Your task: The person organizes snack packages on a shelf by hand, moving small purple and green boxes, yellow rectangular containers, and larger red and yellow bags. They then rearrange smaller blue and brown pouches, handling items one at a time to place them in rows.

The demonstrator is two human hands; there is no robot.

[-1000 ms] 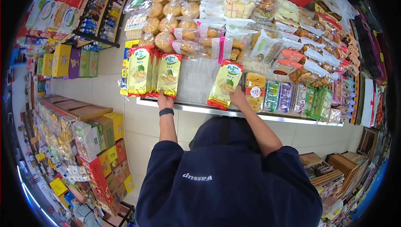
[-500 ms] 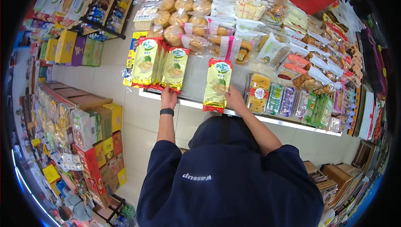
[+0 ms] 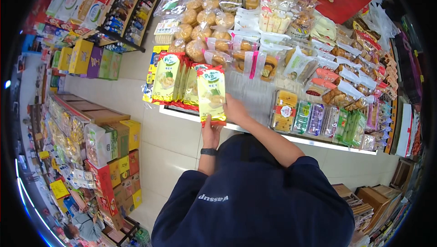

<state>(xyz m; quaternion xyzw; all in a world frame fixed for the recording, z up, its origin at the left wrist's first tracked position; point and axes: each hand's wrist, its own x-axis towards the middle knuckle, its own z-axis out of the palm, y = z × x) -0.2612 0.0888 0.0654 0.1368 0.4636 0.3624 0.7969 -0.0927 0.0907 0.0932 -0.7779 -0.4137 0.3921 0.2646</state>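
A yellow-green snack packet (image 3: 212,93) with red ends and "Pia" lettering is held upright at the front edge of the display table (image 3: 257,93). My left hand (image 3: 210,131), with a dark wristband, grips its bottom end, thumb on the front. My right hand (image 3: 235,109) is closed on its right edge; some of the fingers are hidden behind it. Just left of it, matching packets (image 3: 167,78) stand in a row on the table corner, and the held one partly covers the nearest of them.
Bagged round buns (image 3: 200,33) lie behind the packets. Clear boxes of pastries (image 3: 285,110) and several wrapped breads (image 3: 337,90) fill the right side. Stacked cartons (image 3: 120,174) stand on the left, below a bottle shelf (image 3: 132,19). Another person (image 3: 84,226) is at lower left.
My right hand has carried the packet left, up against the row. My left hand has left the row's front packet and moved right onto the bottom of the carried packet.
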